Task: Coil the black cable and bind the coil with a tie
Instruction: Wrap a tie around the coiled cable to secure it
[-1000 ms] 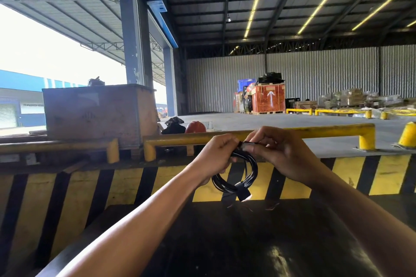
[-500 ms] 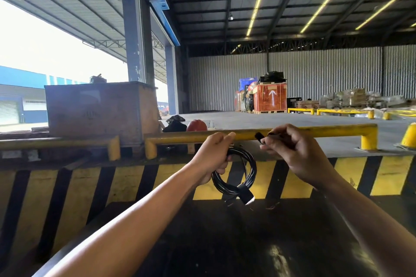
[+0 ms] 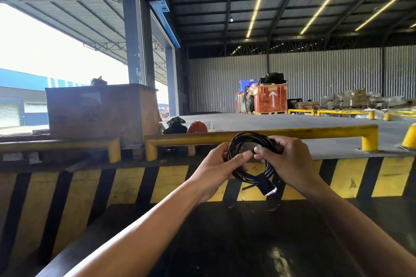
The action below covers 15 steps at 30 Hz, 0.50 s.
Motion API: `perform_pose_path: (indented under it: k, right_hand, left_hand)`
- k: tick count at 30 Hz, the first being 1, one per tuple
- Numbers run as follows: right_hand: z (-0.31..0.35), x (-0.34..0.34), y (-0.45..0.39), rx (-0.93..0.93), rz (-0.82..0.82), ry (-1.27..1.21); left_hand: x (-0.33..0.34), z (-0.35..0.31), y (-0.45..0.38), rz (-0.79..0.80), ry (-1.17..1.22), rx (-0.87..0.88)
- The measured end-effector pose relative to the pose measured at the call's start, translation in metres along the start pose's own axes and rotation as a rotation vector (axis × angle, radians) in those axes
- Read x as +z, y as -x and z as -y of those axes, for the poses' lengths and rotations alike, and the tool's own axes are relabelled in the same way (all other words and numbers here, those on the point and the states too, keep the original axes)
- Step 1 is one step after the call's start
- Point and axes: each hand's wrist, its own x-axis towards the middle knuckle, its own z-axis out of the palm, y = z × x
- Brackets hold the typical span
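Note:
The black cable (image 3: 247, 137) is wound into a round coil, held up at chest height in front of me. My left hand (image 3: 219, 164) grips the coil's left side, thumb across its face. My right hand (image 3: 287, 159) clasps the coil's right side, thumb pointing toward the left thumb. A black strap-like tie (image 3: 266, 187) with a white tip wraps the coil's lower edge and hangs down. Part of the coil is hidden behind my fingers.
A dark metal surface (image 3: 236, 243) lies below my arms. Behind it runs a yellow-and-black striped wall (image 3: 135, 184) topped by a yellow guard rail (image 3: 315, 131). A large crate (image 3: 99, 112) stands at left, and an orange crate (image 3: 271, 100) far back.
My right hand, which held the cable's end apart from the coil, has come back onto the coil's right side. The coil has turned to face me more and risen slightly.

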Motion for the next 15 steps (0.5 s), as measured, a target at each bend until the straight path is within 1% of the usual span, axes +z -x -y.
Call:
perform_pose_path:
  k: [2,4,6,9,13,15]
  right_hand:
    - [0.001,-0.002,0.0,0.003,-0.032,0.033]
    - [-0.001,-0.001,0.001,0.019,-0.021,0.061]
    - [-0.005,0.0,0.002,0.03,-0.003,0.095]
    - [-0.008,0.0,0.001,0.015,0.01,0.149]
    - [-0.011,-0.003,0.003,-0.096,0.019,0.315]
    - [-0.011,-0.005,0.003,-0.124,0.049,0.342]
  left_hand:
    - [-0.001,0.005,0.004,0.003,0.104,-0.01]
    - [-0.001,0.002,0.004,-0.008,0.264,-0.016]
    - [0.001,-0.003,0.001,-0.022,0.351,-0.018]
    - [0.008,-0.009,-0.001,-0.034,0.372,-0.001]
    - [0.015,-0.012,-0.005,-0.064,0.346,0.007]
    - [0.017,-0.011,-0.007,-0.088,0.323,-0.006]
